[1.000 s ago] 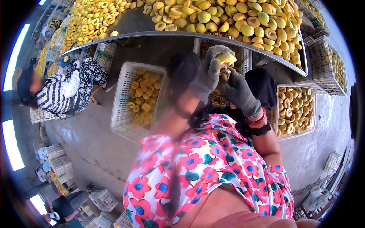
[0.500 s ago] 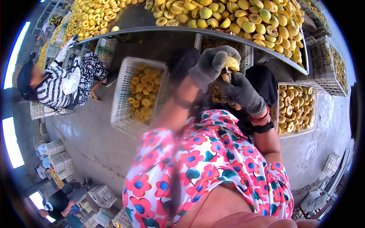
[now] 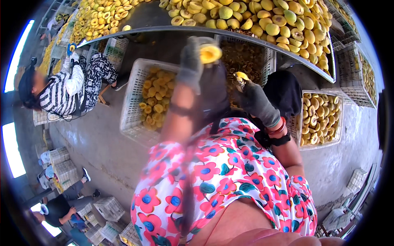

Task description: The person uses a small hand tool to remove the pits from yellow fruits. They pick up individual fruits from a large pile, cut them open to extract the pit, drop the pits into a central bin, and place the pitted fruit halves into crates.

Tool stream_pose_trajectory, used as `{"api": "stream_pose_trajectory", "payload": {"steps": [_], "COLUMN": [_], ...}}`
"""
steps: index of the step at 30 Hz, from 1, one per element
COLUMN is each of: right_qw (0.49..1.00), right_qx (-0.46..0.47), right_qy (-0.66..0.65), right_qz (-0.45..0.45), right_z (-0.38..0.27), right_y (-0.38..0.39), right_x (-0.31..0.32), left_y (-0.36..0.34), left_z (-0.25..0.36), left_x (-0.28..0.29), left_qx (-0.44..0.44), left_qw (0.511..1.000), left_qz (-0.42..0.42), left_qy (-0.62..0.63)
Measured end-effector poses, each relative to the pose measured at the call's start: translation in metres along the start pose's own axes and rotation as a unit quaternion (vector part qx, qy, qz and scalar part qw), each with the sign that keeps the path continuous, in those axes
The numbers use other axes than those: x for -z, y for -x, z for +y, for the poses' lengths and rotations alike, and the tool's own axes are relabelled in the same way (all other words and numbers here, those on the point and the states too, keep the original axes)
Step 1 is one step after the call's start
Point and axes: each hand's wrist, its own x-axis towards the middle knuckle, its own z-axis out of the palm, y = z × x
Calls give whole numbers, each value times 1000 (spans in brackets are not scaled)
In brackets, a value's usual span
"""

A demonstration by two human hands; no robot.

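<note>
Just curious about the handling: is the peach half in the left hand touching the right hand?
Apart. In the head view, an open gap separates the peach half in the left hand from the right hand.

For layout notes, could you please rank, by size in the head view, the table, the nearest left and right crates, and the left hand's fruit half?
1. Table
2. Left crate, partly hidden
3. Right crate, partly hidden
4. Fruit half

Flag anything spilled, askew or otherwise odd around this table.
A pale yellow fruit half lies alone by the table's near rim, just clear of the left heap, so it looks slightly stray. Nothing else clearly stands out.
</note>
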Motion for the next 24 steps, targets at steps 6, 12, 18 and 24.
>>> {"api": "stream_pose_trajectory", "payload": {"steps": [6,12,18,24], "right_qw": [992,799,864,905], "right_qx": [-120,-23,90,121], "right_qy": [1,527,476,402], "right_qz": [45,-288,-140,-63], "right_z": [39,79,76,59], "right_y": [-3,-9,-6,1], "right_x": [-6,-11,-1,2], "left_y": [13,-22,-133,-230], "left_z": [-29,-49,-64,-117], "left_x": [142,121,14,-45], "left_qx": [58,-33,-103,-109], "left_qw": [757,786,839,761], "left_qz": [111,135,30,-31], "left_qy": [-641,-603,-533,-639]}}
